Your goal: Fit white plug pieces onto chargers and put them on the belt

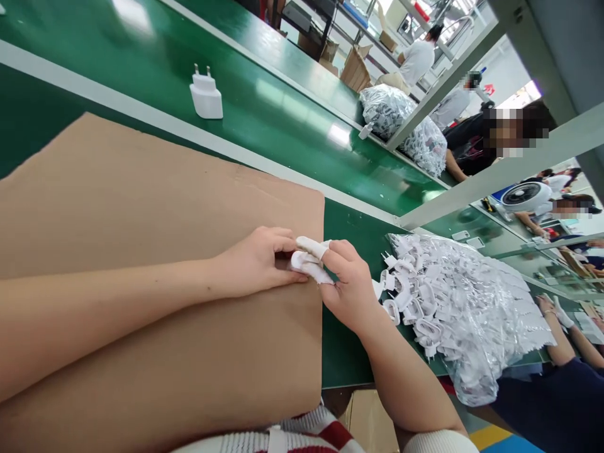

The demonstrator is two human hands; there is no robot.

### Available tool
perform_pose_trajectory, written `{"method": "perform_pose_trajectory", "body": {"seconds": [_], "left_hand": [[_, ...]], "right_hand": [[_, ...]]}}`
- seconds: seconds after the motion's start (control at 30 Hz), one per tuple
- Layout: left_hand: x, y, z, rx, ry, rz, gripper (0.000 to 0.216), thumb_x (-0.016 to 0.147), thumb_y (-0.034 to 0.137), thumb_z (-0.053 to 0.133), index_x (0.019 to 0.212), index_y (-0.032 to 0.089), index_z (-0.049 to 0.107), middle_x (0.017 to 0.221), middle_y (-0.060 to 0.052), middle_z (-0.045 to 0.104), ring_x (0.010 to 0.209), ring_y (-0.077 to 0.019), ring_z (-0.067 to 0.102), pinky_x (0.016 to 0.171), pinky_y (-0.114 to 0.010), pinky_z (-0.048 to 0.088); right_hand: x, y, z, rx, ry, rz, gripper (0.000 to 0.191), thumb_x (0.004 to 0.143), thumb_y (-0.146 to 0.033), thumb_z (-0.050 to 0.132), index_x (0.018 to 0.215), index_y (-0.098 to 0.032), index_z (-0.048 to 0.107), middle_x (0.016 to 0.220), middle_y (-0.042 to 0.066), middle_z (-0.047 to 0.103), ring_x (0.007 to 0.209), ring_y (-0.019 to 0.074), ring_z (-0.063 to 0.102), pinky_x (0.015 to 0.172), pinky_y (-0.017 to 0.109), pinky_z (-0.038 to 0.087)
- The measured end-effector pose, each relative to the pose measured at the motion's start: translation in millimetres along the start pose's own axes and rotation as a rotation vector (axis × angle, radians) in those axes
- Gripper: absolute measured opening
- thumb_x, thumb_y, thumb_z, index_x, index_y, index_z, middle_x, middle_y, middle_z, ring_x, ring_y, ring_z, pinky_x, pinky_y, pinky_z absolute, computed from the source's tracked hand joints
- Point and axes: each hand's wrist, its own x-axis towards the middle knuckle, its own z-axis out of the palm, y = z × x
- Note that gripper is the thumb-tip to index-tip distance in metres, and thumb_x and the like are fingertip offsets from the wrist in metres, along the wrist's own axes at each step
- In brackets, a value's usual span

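My left hand (259, 261) and my right hand (348, 283) meet over the right edge of a brown cardboard sheet (155, 207). White coverings wrap the thumb and a finger of my right hand. The fingers of both hands are curled and pressed close together. Whatever lies between them, if anything, is hidden. Just right of my right hand, a clear plastic bag (476, 371) spills many white plastic plug parts (419, 302) onto the green bench.
A white two-pin plug adapter (206, 95) stands on the green surface (264, 119) beyond a pale rail (141, 123). Farther back are bags of white parts (391, 113), a slanting metal post (448, 82) and a fan (523, 195). Co-workers sit at right; one's gloved hand (561, 313) shows.
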Motion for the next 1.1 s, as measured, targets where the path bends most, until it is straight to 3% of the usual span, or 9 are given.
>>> {"method": "perform_pose_trajectory", "body": {"seconds": [0.13, 0.37, 0.5, 0.67, 0.93, 1.1], "left_hand": [[0.3, -2.8, -0.3, -0.009, -0.008, 0.005, 0.029, 0.087, 0.052, 0.074, 0.089, 0.024, 0.077, 0.089, -0.003, 0.07, 0.084, -0.0215, 0.064, 0.078, -0.031, 0.05], [0.2, -4.2, -0.3, 0.033, -0.015, -0.008, 0.028, 0.084, 0.051, 0.074, 0.077, 0.023, 0.075, 0.082, -0.002, 0.066, 0.076, -0.0199, 0.061, 0.077, -0.033, 0.048], [0.3, -3.5, -0.9, 0.034, -0.027, -0.025, 0.03, 0.084, 0.052, 0.074, 0.079, 0.023, 0.076, 0.084, -0.003, 0.066, 0.078, -0.0203, 0.062, 0.077, -0.033, 0.048], [0.9, -4.0, -1.5, 0.027, -0.025, -0.02, 0.029, 0.083, 0.05, 0.074, 0.077, 0.023, 0.075, 0.083, -0.002, 0.065, 0.076, -0.02, 0.061, 0.076, -0.034, 0.048], [0.6, -2.1, -0.5, 0.034, -0.005, -0.023, 0.03, 0.084, 0.049, 0.072, 0.072, 0.022, 0.071, 0.079, -0.002, 0.063, 0.074, -0.0198, 0.059, 0.074, -0.034, 0.047], [-1.5, 2.6, 1.3, 0.023, 0.016, -0.017, 0.031, 0.085, 0.049, 0.071, 0.072, 0.021, 0.071, 0.078, -0.003, 0.062, 0.075, -0.0196, 0.059, 0.068, -0.032, 0.044]], "right_hand": [[0.1, 0.4, 4.9, -0.047, 0.048, 0.009, 0.025, 0.092, -0.009, 0.056, 0.108, -0.024, 0.07, 0.087, 0.005, 0.067, 0.086, 0.0213, 0.062, 0.074, 0.033, 0.053], [0.4, -5.8, 0.7, -0.056, 0.019, 0.028, 0.02, 0.094, -0.01, 0.058, 0.1, -0.025, 0.07, 0.087, 0.005, 0.069, 0.085, 0.0214, 0.065, 0.071, 0.033, 0.053], [-1.1, -6.1, 1.4, -0.075, 0.095, 0.013, 0.021, 0.092, -0.009, 0.058, 0.102, -0.024, 0.069, 0.086, 0.006, 0.067, 0.083, 0.0216, 0.063, 0.07, 0.033, 0.053], [-1.5, -6.4, 1.2, -0.096, 0.061, 0.008, 0.022, 0.092, -0.009, 0.057, 0.102, -0.024, 0.068, 0.083, 0.005, 0.064, 0.081, 0.0213, 0.061, 0.068, 0.033, 0.051], [5.5, -10.0, 2.0, -0.242, 0.015, -0.003, 0.02, 0.084, -0.006, 0.055, 0.078, -0.024, 0.057, 0.072, 0.003, 0.058, 0.069, 0.0203, 0.052, 0.066, 0.033, 0.041], [2.0, -12.3, 5.5, -0.29, 0.053, -0.014, 0.02, 0.079, -0.004, 0.054, 0.078, -0.024, 0.057, 0.071, 0.002, 0.057, 0.073, 0.0205, 0.055, 0.075, 0.033, 0.043]]}}
